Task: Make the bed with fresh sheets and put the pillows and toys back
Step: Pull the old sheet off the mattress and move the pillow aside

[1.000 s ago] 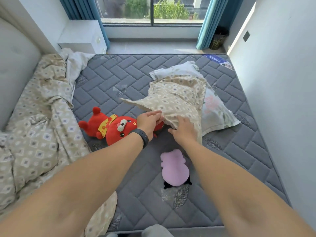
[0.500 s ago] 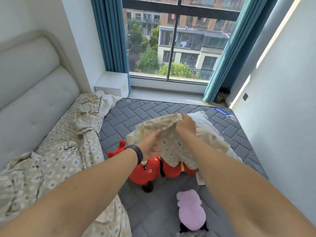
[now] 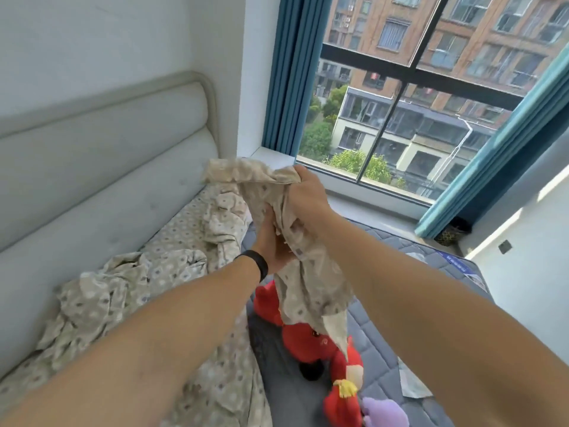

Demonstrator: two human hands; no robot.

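Note:
A beige patterned pillowcase (image 3: 295, 272) hangs bunched in the air above the bed. My right hand (image 3: 308, 192) grips its top edge, held high. Just below it, my left hand (image 3: 271, 238), with a black band on the wrist, clutches the cloth's middle. Under the hanging cloth two red plush toys (image 3: 308, 343) lie on the bare grey quilted mattress (image 3: 378, 349). A purple plush toy (image 3: 385, 414) rests at the bottom edge. A corner of the bare pillow (image 3: 411, 383) shows past my right arm.
A crumpled beige patterned sheet (image 3: 160, 291) is piled along the left by the padded white headboard (image 3: 101, 167). A large window (image 3: 409, 97) with teal curtains (image 3: 289, 75) lies ahead. A white wall (image 3: 529, 241) runs along the right.
Both hands lifted the pillowcase off the pillow and raised it, gathering it into a bunch. The view tilted up and turned left toward the headboard.

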